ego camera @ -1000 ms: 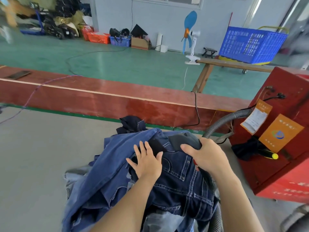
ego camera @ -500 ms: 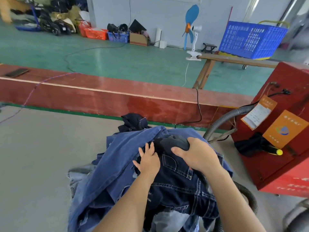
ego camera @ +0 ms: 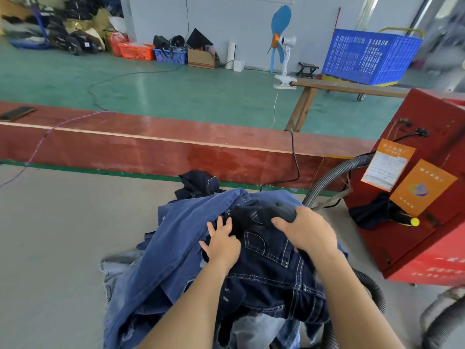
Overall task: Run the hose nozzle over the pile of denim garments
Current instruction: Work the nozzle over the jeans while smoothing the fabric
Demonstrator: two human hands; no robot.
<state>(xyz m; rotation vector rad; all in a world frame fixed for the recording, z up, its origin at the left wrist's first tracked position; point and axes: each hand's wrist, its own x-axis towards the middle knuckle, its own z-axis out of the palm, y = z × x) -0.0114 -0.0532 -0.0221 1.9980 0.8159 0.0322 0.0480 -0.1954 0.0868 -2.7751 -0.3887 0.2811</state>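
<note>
A pile of denim garments (ego camera: 181, 250) lies on the grey table in front of me, mid-blue jeans on the left and dark jeans with white stitching on top. My right hand (ego camera: 307, 233) grips the dark hose nozzle (ego camera: 279, 210), which lies on the far top of the pile. My left hand (ego camera: 221, 244) presses flat on the dark jeans just left of the nozzle, fingers spread. The grey ribbed hose (ego camera: 334, 175) runs from the nozzle up to the red machine; another loop of it shows at the lower right.
A red machine (ego camera: 415, 205) with orange labels stands close on the right. A long red board (ego camera: 163, 149) crosses behind the pile, with a black cable over it. A fan, a blue crate (ego camera: 370, 56) and baskets stand on the green floor beyond.
My right hand has slid the nozzle forward and leftward over the top of the pile. My left hand has moved forward with it, still flat on the dark jeans.
</note>
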